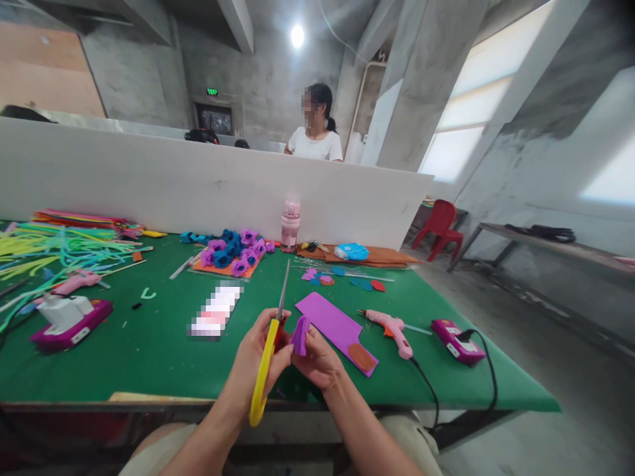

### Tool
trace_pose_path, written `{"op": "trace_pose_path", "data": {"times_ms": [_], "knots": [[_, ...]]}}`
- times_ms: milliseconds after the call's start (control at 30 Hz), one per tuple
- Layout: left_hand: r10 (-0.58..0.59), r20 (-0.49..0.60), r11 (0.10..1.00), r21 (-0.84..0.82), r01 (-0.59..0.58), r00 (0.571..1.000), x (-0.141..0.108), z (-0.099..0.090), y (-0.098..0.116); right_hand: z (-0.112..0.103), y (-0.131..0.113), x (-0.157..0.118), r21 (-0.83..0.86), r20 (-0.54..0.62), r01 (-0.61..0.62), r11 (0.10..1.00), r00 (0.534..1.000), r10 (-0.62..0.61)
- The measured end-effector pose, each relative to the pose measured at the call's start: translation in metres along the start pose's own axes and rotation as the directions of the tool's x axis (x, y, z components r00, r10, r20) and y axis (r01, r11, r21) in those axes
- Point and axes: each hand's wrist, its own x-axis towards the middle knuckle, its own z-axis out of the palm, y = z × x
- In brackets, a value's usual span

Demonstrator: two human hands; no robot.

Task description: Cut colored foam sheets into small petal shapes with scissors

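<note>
My left hand (251,354) is closed around a pair of scissors (266,367) with yellow and red handles. The blades point up and away from me, and the hand hides part of the handles. Between the fingers of my right hand (320,360) is a small folded purple foam piece (300,336). My left fingertips reach its lower left side; I cannot tell whether they grip it too. Just beyond my right hand lies a notched purple foam sheet (330,322), with a brown oval piece (362,357) on its near end.
A pink glue gun (391,328) and a purple power strip (457,342) lie to the right. Purple and blue foam flowers (233,251) sit farther back near a pink bottle (290,226). Colourful strips (64,248) cover the left side. A person (317,132) is behind the white partition (198,182).
</note>
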Motion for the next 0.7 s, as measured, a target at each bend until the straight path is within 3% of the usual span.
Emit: {"op": "trace_pose_path", "data": {"times_ms": [400, 700], "knots": [[0.004, -0.009, 1.000, -0.019, -0.004, 1.000, -0.0013, 0.0033, 0.0013, -0.0004, -0.0074, 0.0003, -0.090, -0.017, 0.003, 0.996, 1.000, -0.004], [0.004, -0.012, 1.000, 0.019, -0.003, 1.000, 0.0027, 0.0027, -0.0052, 0.0026, 0.0002, -0.0018, 0.036, -0.037, -0.021, 0.999, 0.999, 0.022]]}}
